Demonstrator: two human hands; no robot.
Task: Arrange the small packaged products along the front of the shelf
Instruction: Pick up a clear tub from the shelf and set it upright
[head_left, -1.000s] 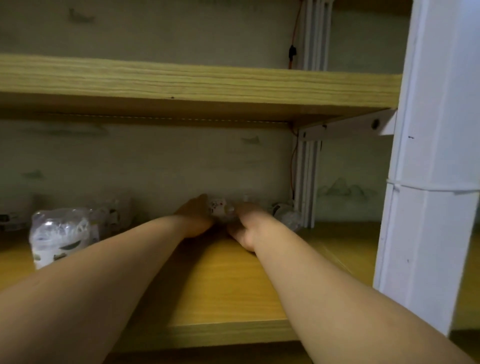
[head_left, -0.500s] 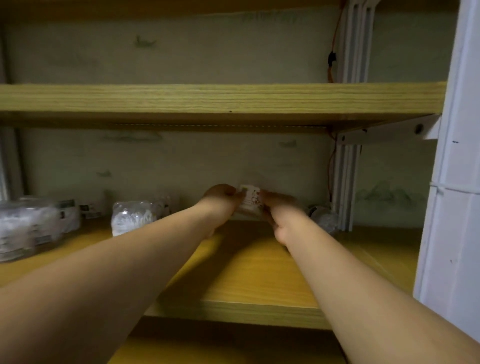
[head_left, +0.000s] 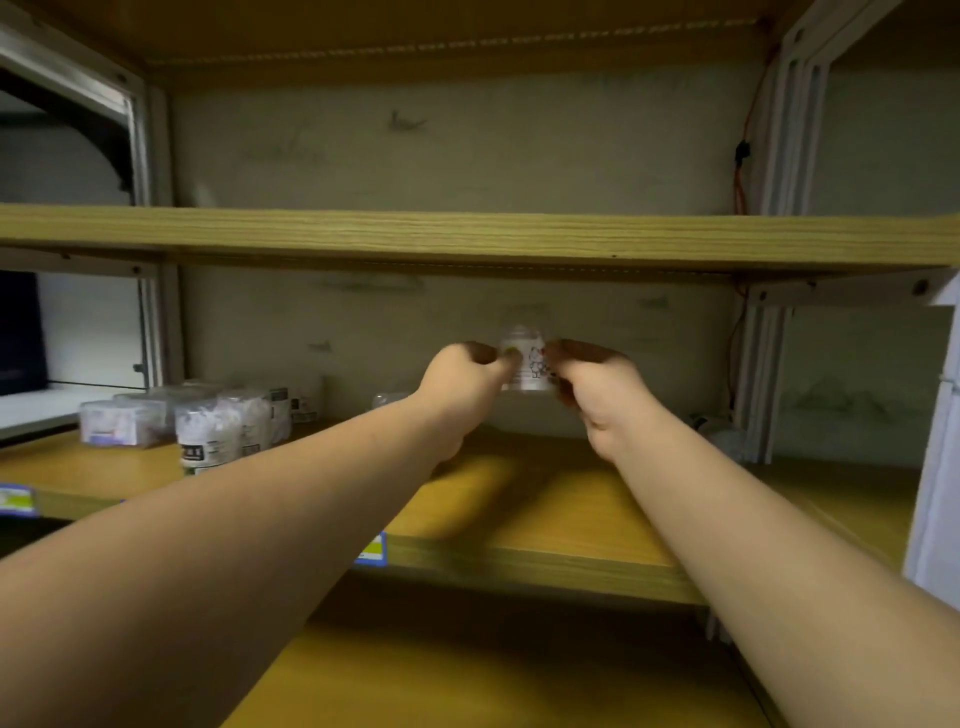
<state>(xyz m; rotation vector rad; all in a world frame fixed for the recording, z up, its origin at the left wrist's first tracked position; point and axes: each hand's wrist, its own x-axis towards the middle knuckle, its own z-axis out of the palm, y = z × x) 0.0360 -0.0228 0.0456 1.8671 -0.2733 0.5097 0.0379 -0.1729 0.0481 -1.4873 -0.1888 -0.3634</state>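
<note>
A pale, smudged back wall (head_left: 467, 156) is crossed by yellow wood-grain shelf boards (head_left: 467, 236); white metal uprights (head_left: 795, 130) are seen at two o'clock.

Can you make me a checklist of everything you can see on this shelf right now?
Surface: wooden shelf, mostly bare at the front.
Job's things: small clear package held up in the air; more packages clustered at the left.
Clutter: blue price tag on the shelf edge.
Grippers: left hand and right hand both pinch the package.
Cables: orange wire by the right post.
Surroundings: upper shelf, pale back wall.
</note>
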